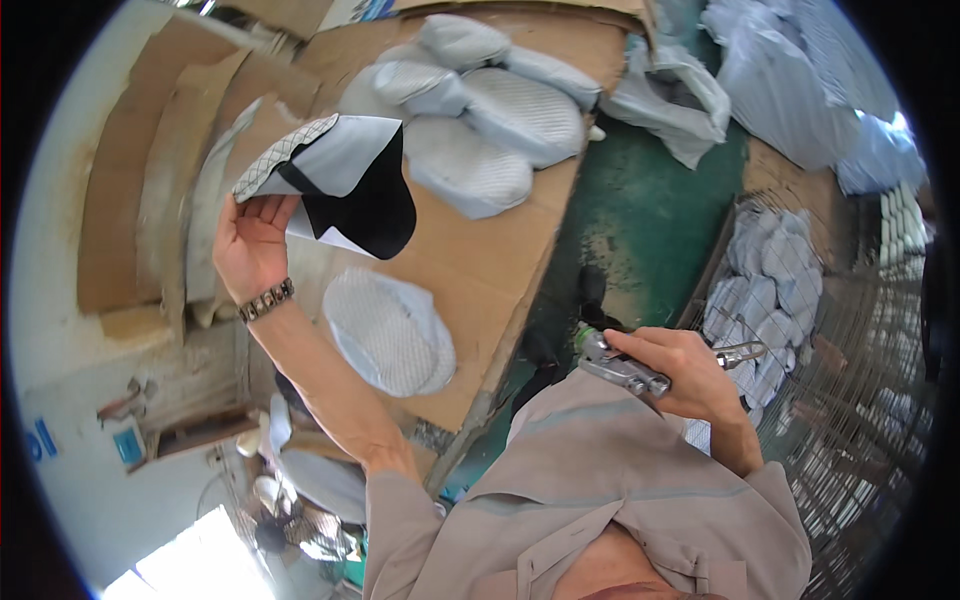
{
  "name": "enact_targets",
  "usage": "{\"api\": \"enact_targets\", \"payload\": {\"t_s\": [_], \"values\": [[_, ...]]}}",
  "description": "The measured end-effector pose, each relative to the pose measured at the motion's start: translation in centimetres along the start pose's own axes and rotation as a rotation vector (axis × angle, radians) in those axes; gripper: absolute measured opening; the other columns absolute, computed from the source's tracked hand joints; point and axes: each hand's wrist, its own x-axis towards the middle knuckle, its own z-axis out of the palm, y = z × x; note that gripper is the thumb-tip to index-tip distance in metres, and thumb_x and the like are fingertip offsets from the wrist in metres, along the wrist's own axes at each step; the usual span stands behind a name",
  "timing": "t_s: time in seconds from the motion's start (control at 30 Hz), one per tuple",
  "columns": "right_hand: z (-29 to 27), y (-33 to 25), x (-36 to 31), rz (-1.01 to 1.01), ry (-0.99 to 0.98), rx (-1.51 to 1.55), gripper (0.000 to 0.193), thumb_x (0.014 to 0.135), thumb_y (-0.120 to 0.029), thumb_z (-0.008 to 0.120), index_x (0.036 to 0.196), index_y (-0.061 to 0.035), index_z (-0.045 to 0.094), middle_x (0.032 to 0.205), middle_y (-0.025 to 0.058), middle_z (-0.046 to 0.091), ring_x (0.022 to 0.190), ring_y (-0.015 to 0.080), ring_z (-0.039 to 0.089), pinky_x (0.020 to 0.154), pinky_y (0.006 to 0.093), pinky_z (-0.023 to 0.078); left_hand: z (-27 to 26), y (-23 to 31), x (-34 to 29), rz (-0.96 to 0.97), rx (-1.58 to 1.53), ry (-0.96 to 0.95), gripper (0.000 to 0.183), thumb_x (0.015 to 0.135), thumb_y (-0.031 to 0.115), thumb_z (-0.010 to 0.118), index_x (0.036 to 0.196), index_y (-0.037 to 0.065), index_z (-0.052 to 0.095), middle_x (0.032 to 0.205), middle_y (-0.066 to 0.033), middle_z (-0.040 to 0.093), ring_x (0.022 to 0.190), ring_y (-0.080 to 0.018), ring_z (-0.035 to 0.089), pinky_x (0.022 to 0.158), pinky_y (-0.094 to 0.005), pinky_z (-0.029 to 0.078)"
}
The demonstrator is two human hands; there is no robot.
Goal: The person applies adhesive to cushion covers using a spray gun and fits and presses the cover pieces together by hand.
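Observation:
My left hand (pixel 253 252), wearing a dark beaded bracelet, is raised at the left over the cardboard-covered table. Its fingers grip a white and black fabric piece (pixel 350 165) with a quilted white edge and a rounded black flap; its exact kind is unclear. At my waist, my right hand (pixel 685 370) is closed around a metal spray gun (pixel 625 368) with a green part at its front. Below the raised piece, a white, rounded, quilted slipper-like item (pixel 385 330) lies on the cardboard (pixel 500 270). Several similar quilted items (pixel 470 165) are heaped farther back.
Cardboard sheets (pixel 150 170) lean on the left wall. White plastic bags (pixel 800 80) stand at the far right. A wire rack (pixel 850 440) runs along my right, beside bundled white items (pixel 765 270). Green floor (pixel 640 200) shows past the table edge. A fan (pixel 270 530) stands lower left.

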Motion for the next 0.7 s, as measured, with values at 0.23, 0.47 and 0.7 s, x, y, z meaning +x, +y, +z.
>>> {"api": "enact_targets", "payload": {"t_s": [0.23, 0.47, 0.7], "values": [[-1.7, 1.7, -1.5, 0.125, 0.063, -0.008, 0.071, 0.061, 0.010, 0.066, 0.130, -0.0010, 0.061, 0.102, 0.0159, 0.067, 0.093, 0.0377, 0.065, 0.075, 0.0446, 0.051, 8.5, -7.1, 12.3, 0.105, 0.086, -0.182, 0.040, 0.104, 0.025, 0.042, 0.125, -0.005, 0.058, 0.125, -0.0218, 0.065, 0.117, -0.0366, 0.062, 0.106, -0.0577, 0.045], [-3.2, 4.0, -1.9, 0.198, 0.146, 0.018, 0.066, 0.065, 0.008, 0.068, 0.130, -0.0009, 0.062, 0.101, 0.0164, 0.068, 0.092, 0.0377, 0.065, 0.075, 0.0444, 0.051, 14.2, -12.0, 18.9, 0.234, 0.124, -0.245, 0.039, 0.100, 0.026, 0.048, 0.118, -0.004, 0.063, 0.117, -0.0190, 0.069, 0.109, -0.0326, 0.067, 0.095, -0.0544, 0.055], [-4.5, 5.8, -1.6, 0.237, 0.179, 0.013, 0.061, 0.070, 0.004, 0.068, 0.130, -0.0012, 0.062, 0.101, 0.0163, 0.068, 0.089, 0.0372, 0.066, 0.074, 0.0443, 0.052, 18.2, -18.6, 27.8, 0.141, 0.134, -0.156, 0.036, 0.095, 0.023, 0.050, 0.117, -0.005, 0.059, 0.115, -0.0197, 0.067, 0.107, -0.0338, 0.065, 0.094, -0.0604, 0.055]]}}
